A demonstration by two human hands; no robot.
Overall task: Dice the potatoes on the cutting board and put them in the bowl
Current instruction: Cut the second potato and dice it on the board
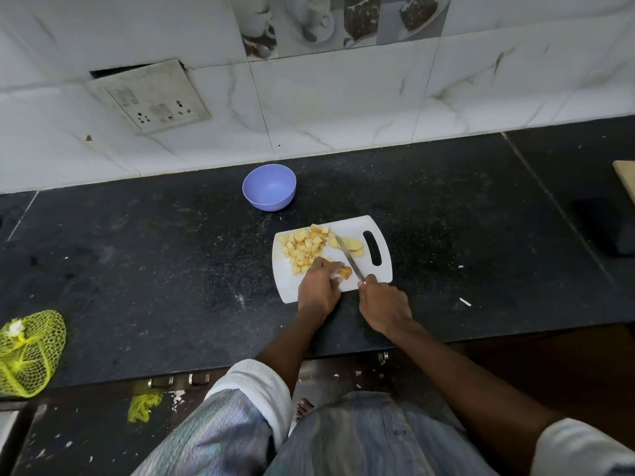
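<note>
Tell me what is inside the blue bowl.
Nothing shows inside the round blue plastic bowl: only its bare bottom. The near rim hides a little of the inner wall. The yellow diced potato pieces lie on the white cutting board.

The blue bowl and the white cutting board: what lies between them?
Only bare black countertop separates bowl and board, in the head view.

- Cutting board on countertop, mid-counter.
- Bowl behind board, near wall.
- Diced potato pile on board's left; slices right.
- Mesh bag far left.
</note>
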